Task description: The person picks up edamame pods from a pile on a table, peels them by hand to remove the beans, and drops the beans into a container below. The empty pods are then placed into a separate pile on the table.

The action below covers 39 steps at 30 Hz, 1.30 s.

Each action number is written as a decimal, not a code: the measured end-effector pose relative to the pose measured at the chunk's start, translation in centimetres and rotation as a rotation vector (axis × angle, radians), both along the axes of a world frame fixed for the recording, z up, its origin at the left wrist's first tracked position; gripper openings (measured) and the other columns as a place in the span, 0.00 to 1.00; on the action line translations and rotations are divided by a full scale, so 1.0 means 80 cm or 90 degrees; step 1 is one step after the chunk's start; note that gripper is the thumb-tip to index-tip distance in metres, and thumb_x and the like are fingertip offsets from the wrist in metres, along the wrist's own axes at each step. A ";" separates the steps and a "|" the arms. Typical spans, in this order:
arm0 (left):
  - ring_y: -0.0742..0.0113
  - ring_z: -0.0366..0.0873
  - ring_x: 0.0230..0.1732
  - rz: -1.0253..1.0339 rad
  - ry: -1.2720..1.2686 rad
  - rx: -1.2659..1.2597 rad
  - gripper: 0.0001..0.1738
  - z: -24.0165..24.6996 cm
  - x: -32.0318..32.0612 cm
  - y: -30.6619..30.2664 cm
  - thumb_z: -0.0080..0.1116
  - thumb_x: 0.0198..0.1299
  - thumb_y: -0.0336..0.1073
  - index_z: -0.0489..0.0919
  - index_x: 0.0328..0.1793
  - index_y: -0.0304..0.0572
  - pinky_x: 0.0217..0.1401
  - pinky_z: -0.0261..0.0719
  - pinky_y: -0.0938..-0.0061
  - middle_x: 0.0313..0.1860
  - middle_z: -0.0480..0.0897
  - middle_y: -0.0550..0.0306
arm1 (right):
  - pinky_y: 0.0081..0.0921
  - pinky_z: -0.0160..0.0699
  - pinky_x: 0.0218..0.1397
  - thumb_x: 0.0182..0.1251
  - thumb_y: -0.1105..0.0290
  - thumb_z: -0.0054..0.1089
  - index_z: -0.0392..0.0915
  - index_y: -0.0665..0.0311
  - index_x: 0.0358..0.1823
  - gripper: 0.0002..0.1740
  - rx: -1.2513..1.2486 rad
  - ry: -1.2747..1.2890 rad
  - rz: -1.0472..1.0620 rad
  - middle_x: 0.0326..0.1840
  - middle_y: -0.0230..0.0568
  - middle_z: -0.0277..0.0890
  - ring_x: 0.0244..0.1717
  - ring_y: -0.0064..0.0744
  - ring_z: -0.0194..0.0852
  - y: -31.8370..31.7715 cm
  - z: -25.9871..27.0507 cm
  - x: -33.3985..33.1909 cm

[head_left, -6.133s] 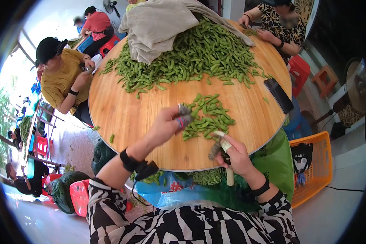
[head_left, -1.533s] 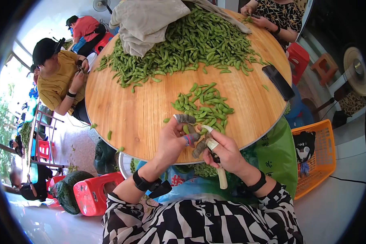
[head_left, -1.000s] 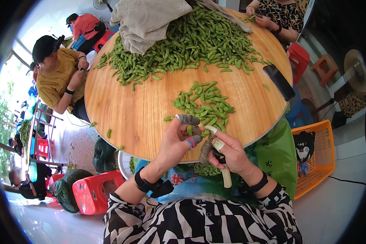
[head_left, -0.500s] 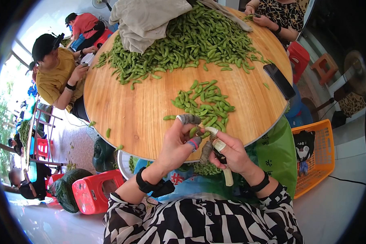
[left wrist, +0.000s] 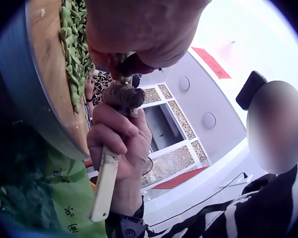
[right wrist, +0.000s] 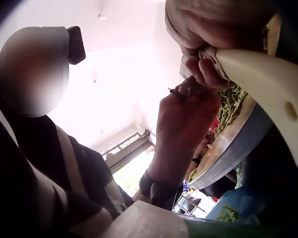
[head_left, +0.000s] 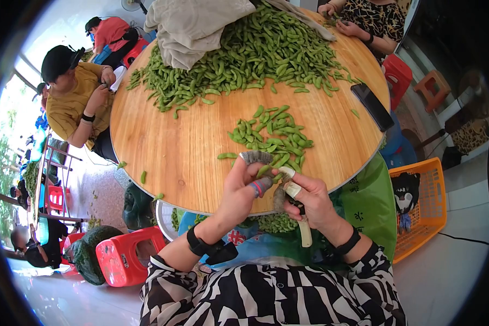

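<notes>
My left hand (head_left: 234, 196), with grey wraps on thumb and index finger, pinches a green soybean pod (head_left: 263, 171) over the table's front edge. Close beside it, my right hand (head_left: 319, 209) curls round a tool with a cream handle (head_left: 305, 233); its working end is hidden among the fingers. Pale wraps cover the right thumb, and a grey knitted wrap (left wrist: 121, 96) shows on a right finger in the left wrist view. Just beyond both hands lies a small group of loose pods (head_left: 277, 136). The handle (right wrist: 268, 84) looms large in the right wrist view.
A big heap of pods (head_left: 255, 65), partly under a beige cloth (head_left: 193, 32), fills the far side of the round wooden table (head_left: 168, 146). A black phone (head_left: 372, 107) lies at right. Below are a white basket (head_left: 165, 220), green bag (head_left: 369, 206) and orange crate (head_left: 418, 212). Other people sit around.
Since the oldest frame, my left hand has come from the small group of pods to the right hand, now with a pod. Over the last second both hands stay together, shifting slightly.
</notes>
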<state>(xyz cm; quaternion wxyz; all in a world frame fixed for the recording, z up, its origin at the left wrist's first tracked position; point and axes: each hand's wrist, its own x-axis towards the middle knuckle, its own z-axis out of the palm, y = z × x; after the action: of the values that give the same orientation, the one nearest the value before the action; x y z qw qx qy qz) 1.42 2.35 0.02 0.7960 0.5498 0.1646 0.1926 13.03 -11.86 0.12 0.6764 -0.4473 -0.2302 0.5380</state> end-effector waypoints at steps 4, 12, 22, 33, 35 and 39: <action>0.71 0.74 0.44 -0.087 -0.064 -0.238 0.24 -0.009 0.004 0.010 0.54 0.57 0.23 0.66 0.61 0.37 0.36 0.70 0.79 0.49 0.78 0.54 | 0.12 0.54 0.15 0.73 0.69 0.47 0.69 0.65 0.62 0.19 0.049 0.103 0.034 0.22 0.29 0.65 0.15 0.14 0.57 -0.003 -0.001 0.001; 0.71 0.75 0.38 -0.140 -0.023 -0.395 0.20 0.003 0.002 0.004 0.57 0.56 0.29 0.69 0.56 0.38 0.30 0.68 0.79 0.43 0.78 0.58 | 0.12 0.53 0.14 0.72 0.67 0.49 0.68 0.67 0.62 0.20 0.046 0.192 0.114 0.27 0.32 0.67 0.16 0.14 0.57 -0.016 -0.001 0.003; 0.65 0.77 0.39 0.038 -0.029 -0.011 0.23 0.007 -0.001 -0.012 0.60 0.52 0.21 0.70 0.56 0.37 0.35 0.75 0.71 0.42 0.79 0.53 | 0.14 0.58 0.14 0.72 0.69 0.48 0.67 0.65 0.65 0.21 0.045 0.245 0.057 0.29 0.38 0.70 0.18 0.19 0.63 -0.012 -0.009 0.007; 0.60 0.81 0.36 0.046 -0.081 0.677 0.14 0.010 -0.011 0.011 0.62 0.49 0.18 0.80 0.44 0.32 0.39 0.78 0.73 0.37 0.82 0.49 | 0.15 0.62 0.15 0.72 0.72 0.48 0.67 0.65 0.65 0.21 0.061 0.351 0.042 0.34 0.39 0.73 0.20 0.24 0.69 -0.007 -0.008 -0.010; 0.63 0.81 0.37 0.051 -0.052 0.566 0.13 0.007 -0.006 0.006 0.60 0.52 0.18 0.80 0.45 0.31 0.41 0.78 0.74 0.37 0.82 0.50 | 0.15 0.63 0.16 0.71 0.73 0.48 0.68 0.65 0.65 0.21 0.061 0.256 -0.011 0.35 0.39 0.74 0.21 0.24 0.70 -0.002 -0.006 -0.014; 0.71 0.80 0.38 0.073 0.005 0.207 0.10 0.005 -0.001 0.000 0.57 0.56 0.19 0.79 0.46 0.31 0.42 0.79 0.78 0.38 0.83 0.55 | 0.15 0.64 0.17 0.71 0.75 0.48 0.69 0.66 0.65 0.21 0.042 0.132 -0.059 0.35 0.38 0.74 0.22 0.22 0.71 0.005 0.013 -0.023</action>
<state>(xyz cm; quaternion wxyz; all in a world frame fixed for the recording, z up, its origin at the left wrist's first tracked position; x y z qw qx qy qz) 1.34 2.32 0.41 0.6836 0.6619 0.1656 0.2593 11.22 -11.44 1.16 0.7351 -0.3772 -0.1553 0.5415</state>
